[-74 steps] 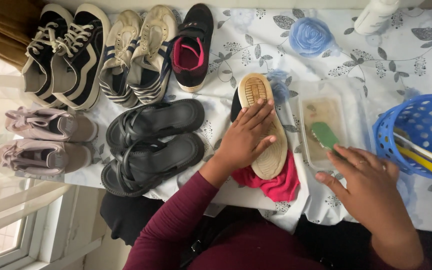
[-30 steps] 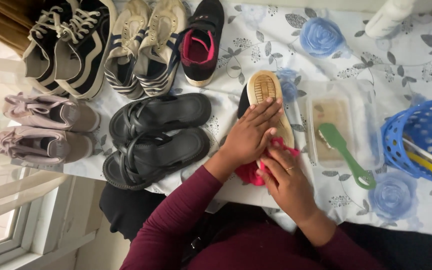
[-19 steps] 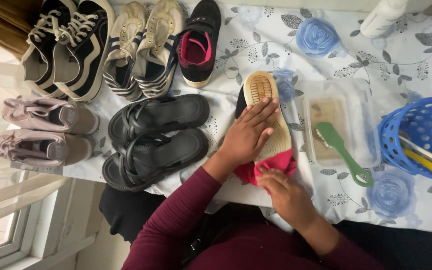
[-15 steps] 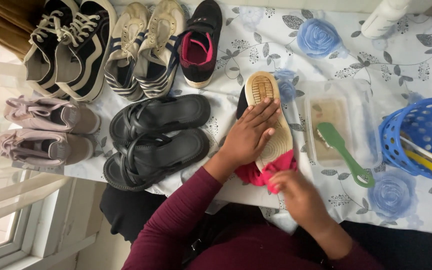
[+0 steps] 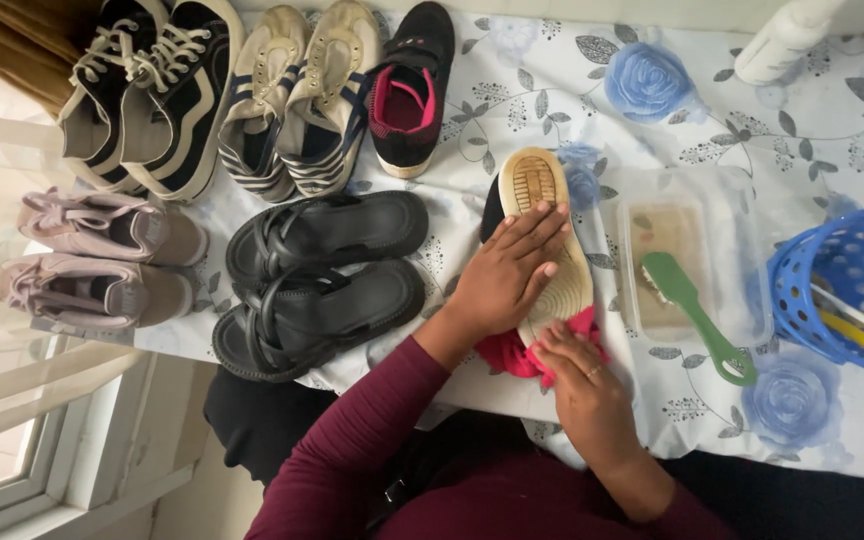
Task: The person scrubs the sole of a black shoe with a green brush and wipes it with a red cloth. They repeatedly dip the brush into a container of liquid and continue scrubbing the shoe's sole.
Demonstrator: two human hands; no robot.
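- My left hand (image 5: 507, 275) lies flat, fingers spread, on the tan rubber sole of an upturned black shoe (image 5: 550, 235) at the centre of the frame, pressing it down against the table; it is not clamped around anything.
- My right hand (image 5: 582, 375) has come across from the right side, where it hovered by the tub a couple of seconds ago, and now sits just below the shoe's heel with its fingers bunched on a bright pink cloth (image 5: 512, 352). It looks closed on the cloth, which touches the sole's near end.
- The long-handled green brush (image 5: 694, 305), which lay inside the tub earlier, now rests slanted across the clear rectangular plastic tub (image 5: 664, 235), handle poking toward the lower right. So the brush is put down and the cloth is what works the sole now.
- The shoe has barely shifted under my left hand.
- Right edge: a blue perforated plastic basket (image 5: 802, 290) with yellow sticks inside.
- Left of centre: a pair of black strappy sandals (image 5: 317, 265); upper left, black-and-white lace-up sneakers (image 5: 147, 85), striped cream canvas shoes (image 5: 297, 95), and a black shoe with pink lining (image 5: 412, 85).
- Far left: two pale pink sneakers (image 5: 97, 260).
- All rest on the blue-rose tablecloth (image 5: 652, 80).
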